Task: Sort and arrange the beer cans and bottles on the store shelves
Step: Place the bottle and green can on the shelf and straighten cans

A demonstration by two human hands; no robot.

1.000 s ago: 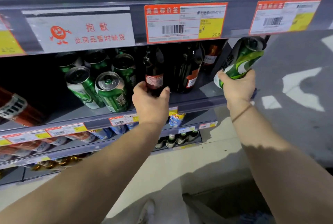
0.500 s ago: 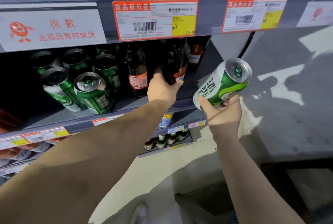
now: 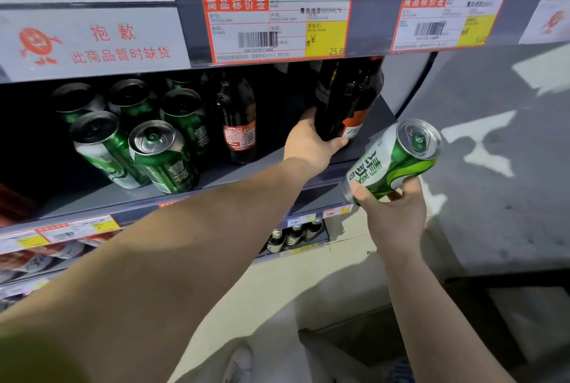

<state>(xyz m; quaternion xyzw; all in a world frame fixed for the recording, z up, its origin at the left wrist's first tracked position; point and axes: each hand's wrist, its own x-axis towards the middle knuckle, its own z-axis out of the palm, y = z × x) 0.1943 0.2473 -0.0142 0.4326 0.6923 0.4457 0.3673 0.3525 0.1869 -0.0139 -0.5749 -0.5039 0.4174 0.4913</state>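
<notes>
The left hand (image 3: 311,143) grips the base of a dark bottle (image 3: 345,102) at the right end of the shelf (image 3: 92,197), fingers curled under it. The right hand (image 3: 393,213) holds a green and white can (image 3: 391,160), tilted, in front of the shelf's right front corner. A cluster of green cans (image 3: 160,154) stands near the left, with 1 brown bottle (image 3: 237,123) beside it.

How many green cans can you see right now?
7: six on the shelf, two in front, four behind; one in the right hand. More may hide behind.
</notes>
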